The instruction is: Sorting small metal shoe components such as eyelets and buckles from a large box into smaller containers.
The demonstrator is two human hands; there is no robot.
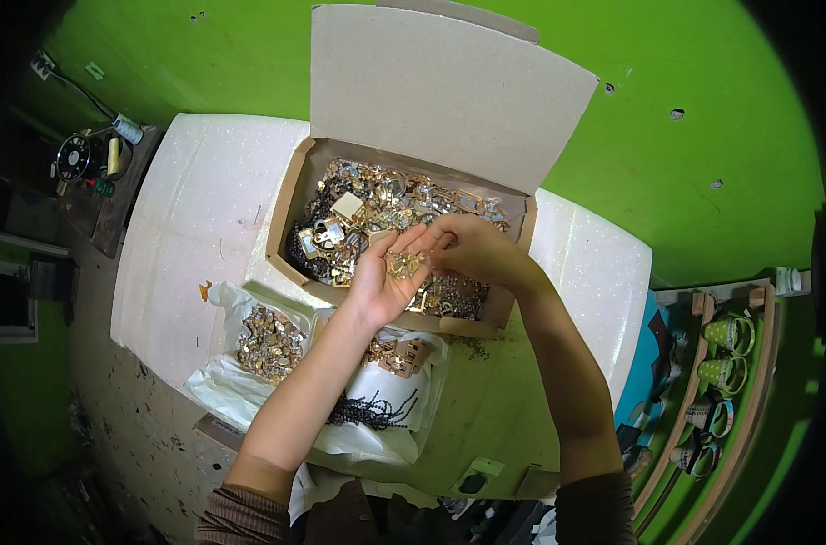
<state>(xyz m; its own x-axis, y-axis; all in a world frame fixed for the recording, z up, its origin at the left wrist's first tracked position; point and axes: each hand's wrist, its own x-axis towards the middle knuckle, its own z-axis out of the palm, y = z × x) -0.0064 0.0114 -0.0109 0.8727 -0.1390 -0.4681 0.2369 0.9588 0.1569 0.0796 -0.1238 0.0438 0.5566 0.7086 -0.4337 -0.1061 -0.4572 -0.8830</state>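
Observation:
My left hand (379, 283) is palm up over the cardboard box (288, 202), its fingers slightly curled. A small heap of shiny gold-coloured metal trinkets (406, 264) lies in that palm. From the right comes my right hand (465, 243), its fingers bent together at the edge of the heap; whatever is between its fingertips is too small to make out. Below both hands the box is full of mixed gold and silver metal fittings (390, 189), with strings of dark beads (318, 193) along the left side.
The box's lid (440, 86) stands up against the green wall. In front, paper-lined trays hold metal pieces (270, 343) and black bead strands (374, 411). All stand on a white sparkly table (195, 209). Sandals (724, 372) hang on a wooden rack at right; thread spools (127, 129) stand far left.

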